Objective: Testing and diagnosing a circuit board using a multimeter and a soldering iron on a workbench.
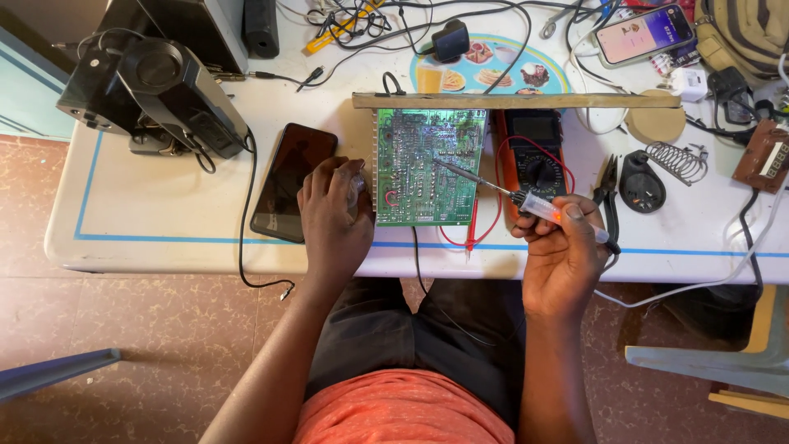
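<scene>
A green circuit board [426, 164] lies solder side up on the white table [164, 222], its far edge under a wooden strip [516, 100]. My right hand [563, 247] grips a soldering iron [526, 201] with a clear handle, and its metal tip rests on the board's middle right. My left hand [331, 212] lies at the board's left edge, fingers curled over a small clear object that is mostly hidden. A dark phone [292, 181] lies face up just left of that hand.
An orange and black multimeter [536, 156] with red leads sits right of the board. Pliers [606, 182], a round black stand [641, 182] with a spring, a lit phone [645, 33], tangled cables and a black device [152, 86] crowd the tabletop.
</scene>
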